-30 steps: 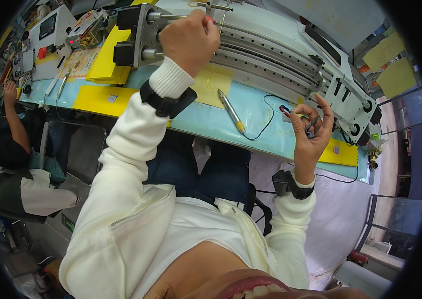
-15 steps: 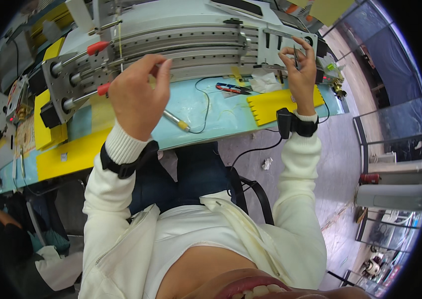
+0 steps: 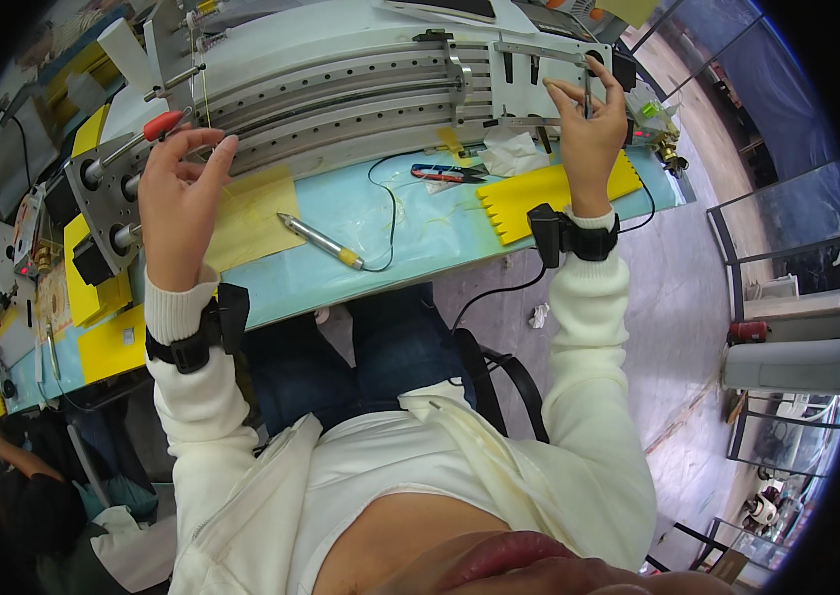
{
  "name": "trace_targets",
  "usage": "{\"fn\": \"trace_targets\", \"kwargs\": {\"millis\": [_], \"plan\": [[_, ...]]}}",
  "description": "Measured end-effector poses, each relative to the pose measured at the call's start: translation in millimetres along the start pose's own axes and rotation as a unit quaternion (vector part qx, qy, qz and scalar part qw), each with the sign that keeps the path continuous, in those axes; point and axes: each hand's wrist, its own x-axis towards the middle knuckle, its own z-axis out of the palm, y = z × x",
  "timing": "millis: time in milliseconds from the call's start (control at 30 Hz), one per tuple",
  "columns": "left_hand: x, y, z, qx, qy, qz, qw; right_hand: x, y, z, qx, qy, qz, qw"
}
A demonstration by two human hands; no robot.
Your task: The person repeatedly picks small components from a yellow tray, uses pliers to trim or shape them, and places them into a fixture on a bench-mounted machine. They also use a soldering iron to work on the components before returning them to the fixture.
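Observation:
My left hand (image 3: pixel 182 198) is raised beside the left end of a long metal rail rig (image 3: pixel 340 104), its thumb and index finger drawn together. Anything pinched there is too fine to make out. Close to its fingertips is a red-capped rod (image 3: pixel 162 125). My right hand (image 3: pixel 593 129), over the rig's right end, grips a slim metal tool, apparently tweezers (image 3: pixel 587 102). Between the hands, on the light-blue mat (image 3: pixel 271 303), lie a pen-shaped metal tool (image 3: pixel 321 241) with a yellow end and a cable, and red-and-black thread snips (image 3: pixel 447 174).
A yellow notched sheet (image 3: pixel 529 206) and crumpled white tissue (image 3: pixel 514 155) lie near the right forearm. Black wrist straps hold small boxes, and a cable (image 3: pixel 494 298) hangs from the right one. Another person's arm (image 3: pixel 13 451) shows at far left.
My left hand has moved left, toward the red-capped rod, uncovering the pen-shaped tool. My right hand stays over the rig's right end, its tool now more upright. The view has shifted slightly.

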Motion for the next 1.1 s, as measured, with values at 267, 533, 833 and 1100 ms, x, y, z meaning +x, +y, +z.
{"fn": "trace_targets", "kwargs": {"millis": [267, 533, 833, 1100], "plan": [[-21, -7, -2, -0.257, -0.094, -0.067, 0.959, -42, -99, 42, 0.206, -0.201, 0.039, 0.957], [-51, -5, 2, -0.157, -0.061, -0.013, 0.986, -51, -190, 191, 0.253, -0.439, 0.104, 0.856], [-48, 13, -14, -0.085, -0.135, 0.122, 0.980, -19, -201, 174, 0.256, -0.470, 0.066, 0.842], [-82, 15, -3, -0.192, -0.102, 0.102, 0.971, -23, -197, 160, 0.156, -0.442, 0.050, 0.882]]}}
